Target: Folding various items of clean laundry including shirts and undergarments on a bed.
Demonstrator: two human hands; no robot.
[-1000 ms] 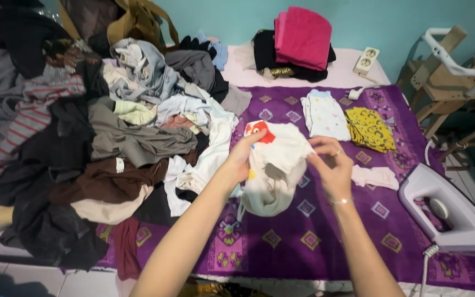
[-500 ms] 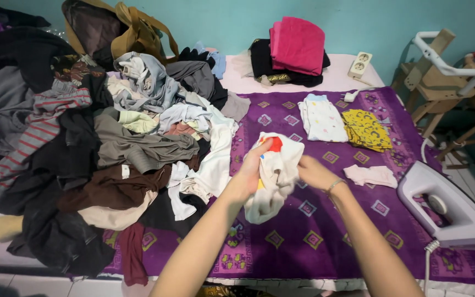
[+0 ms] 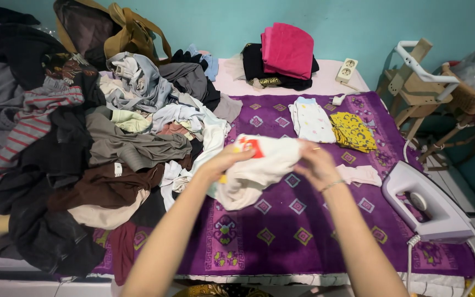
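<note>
Two hands [image 3: 270,162] hold white garment [image 3: 259,168]; iron [image 3: 427,206] right (clothes pile [image 3: 94,137] left).

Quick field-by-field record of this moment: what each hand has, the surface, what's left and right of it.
left hand: grips the white garment near its red print
right hand: grips the same garment's other end
garment state: bunched, held above the purple mat
left of mat: heap of unfolded clothes
beyond hands: folded white piece, folded yellow piece
right edge: iron, resting on mat
far end: pink folded stack
</note>
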